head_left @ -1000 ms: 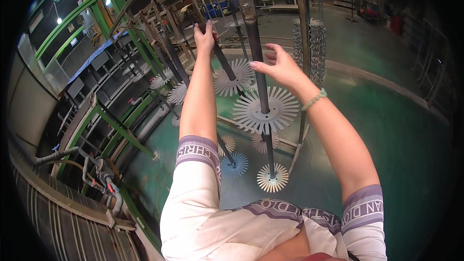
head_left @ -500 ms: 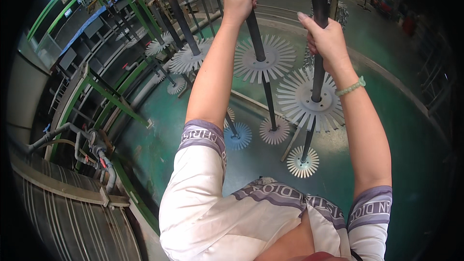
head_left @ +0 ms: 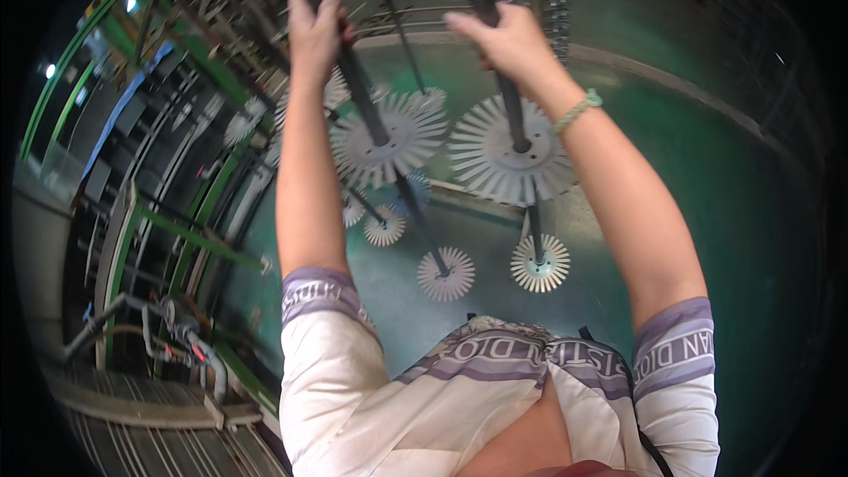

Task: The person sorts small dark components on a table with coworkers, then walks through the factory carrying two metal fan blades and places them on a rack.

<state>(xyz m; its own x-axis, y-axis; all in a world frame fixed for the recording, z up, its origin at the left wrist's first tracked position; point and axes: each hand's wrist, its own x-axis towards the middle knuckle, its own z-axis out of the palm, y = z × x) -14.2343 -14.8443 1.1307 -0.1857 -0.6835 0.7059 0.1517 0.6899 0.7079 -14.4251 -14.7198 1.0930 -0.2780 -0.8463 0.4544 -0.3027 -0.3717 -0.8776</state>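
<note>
My left hand (head_left: 309, 44) is closed round a dark upright pole (head_left: 364, 97), its thumb pointing up along it. On that pole sits a large pale slotted disc (head_left: 415, 132), with a small pinkish slotted disc (head_left: 459, 287) lower down. A second dark pole (head_left: 509, 102) is gripped by my right hand (head_left: 526, 49), which wears a green bead bracelet (head_left: 579, 110). This pole carries another large pale disc (head_left: 481, 159) and a small cream disc (head_left: 554, 276). The fingers of both hands are partly hidden behind the poles.
More slotted discs, one of them bluish (head_left: 411, 194), hang at the left behind my left arm. Green metal framing (head_left: 194, 234) and grey pipes (head_left: 212, 362) stand on the left. Metal chains (head_left: 558, 13) hang beyond the right pole. The floor (head_left: 654, 155) is green.
Both hands have moved left, carrying the two poles and their discs along. The poles now lean, and the view has shifted a little.
</note>
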